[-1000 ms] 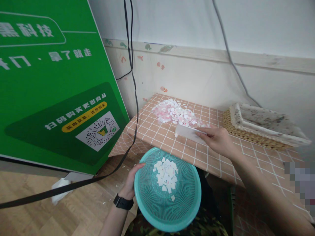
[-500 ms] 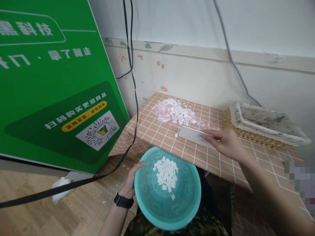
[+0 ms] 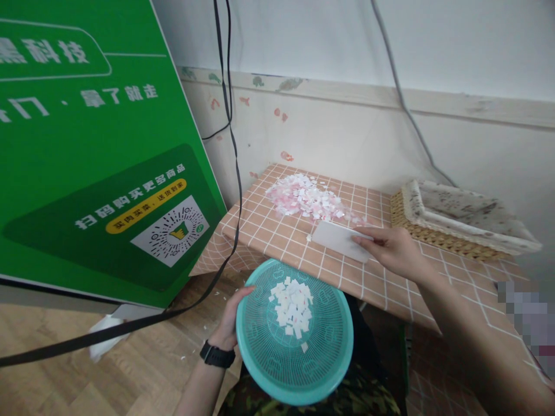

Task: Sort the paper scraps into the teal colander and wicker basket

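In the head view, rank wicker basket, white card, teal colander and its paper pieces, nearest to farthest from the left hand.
1. Teal colander: left hand grips its left rim.
2. Paper pieces: inside the colander.
3. White card: farther right, in the right hand.
4. Wicker basket: far right, on the table.

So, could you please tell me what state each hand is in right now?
Left hand: closed on the teal colander at its rim.
Right hand: closed, holding a flat whitish piece.
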Tool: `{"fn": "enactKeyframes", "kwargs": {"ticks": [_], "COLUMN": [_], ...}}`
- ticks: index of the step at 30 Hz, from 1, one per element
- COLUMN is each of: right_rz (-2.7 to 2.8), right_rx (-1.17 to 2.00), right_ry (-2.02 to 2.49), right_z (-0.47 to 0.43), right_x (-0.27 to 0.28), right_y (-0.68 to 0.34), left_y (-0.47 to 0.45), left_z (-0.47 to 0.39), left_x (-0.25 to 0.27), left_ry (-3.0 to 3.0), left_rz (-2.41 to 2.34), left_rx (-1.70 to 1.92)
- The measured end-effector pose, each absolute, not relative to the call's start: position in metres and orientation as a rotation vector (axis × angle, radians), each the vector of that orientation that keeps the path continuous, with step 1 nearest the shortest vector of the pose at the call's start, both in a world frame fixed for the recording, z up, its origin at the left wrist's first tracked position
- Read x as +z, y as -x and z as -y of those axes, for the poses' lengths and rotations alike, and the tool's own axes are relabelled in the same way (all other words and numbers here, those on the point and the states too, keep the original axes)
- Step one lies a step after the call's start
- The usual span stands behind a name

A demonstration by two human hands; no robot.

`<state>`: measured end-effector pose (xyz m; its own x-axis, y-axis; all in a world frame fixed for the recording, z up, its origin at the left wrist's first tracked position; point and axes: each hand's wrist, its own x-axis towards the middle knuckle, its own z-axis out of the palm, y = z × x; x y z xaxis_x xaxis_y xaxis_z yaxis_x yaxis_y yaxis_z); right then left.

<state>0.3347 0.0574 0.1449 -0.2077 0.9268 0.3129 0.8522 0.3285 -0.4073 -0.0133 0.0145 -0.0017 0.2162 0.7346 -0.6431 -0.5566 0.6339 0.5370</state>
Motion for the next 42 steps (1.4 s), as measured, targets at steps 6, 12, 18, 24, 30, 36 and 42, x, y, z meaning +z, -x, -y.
{"fn": "enactKeyframes", "kwargs": {"ticks": [6,12,18,24,30,36,42], "right_rz": [1.976,1.979,1.935,2.004,1.981,2.003,1.960], "right_rx": [0.187,0.329,0.369,0.370,0.298,0.371,0.373], "right_ry": [1.552,1.527,1.485,1.479,1.521,1.544,1.514], "right_z": [-0.061,-0.066,-0.069,-0.073,-0.071,-0.065,-0.061], "right_x": [0.139,0.136,0.134,0.133,0.136,0.137,0.139], "right_y": [-0.335,-0.334,-0.335,-0.332,-0.331,-0.333,-0.331], "left_y": [0.011,0.012,0.011,0.012,0.012,0.014,0.015], "left_z": [-0.014,-0.014,-0.015,-0.015,-0.015,-0.015,-0.016], "left_x": [-0.002,0.001,0.005,0.004,0.002,-0.004,-0.007], "left_ry": [-0.204,-0.209,-0.191,-0.193,-0.206,-0.216,-0.231], "left_rz": [-0.998,-1.016,-1.044,-1.018,-1.010,-1.019,-1.002], "left_rx": [0.911,0.906,0.904,0.906,0.945,0.941,0.931]}}
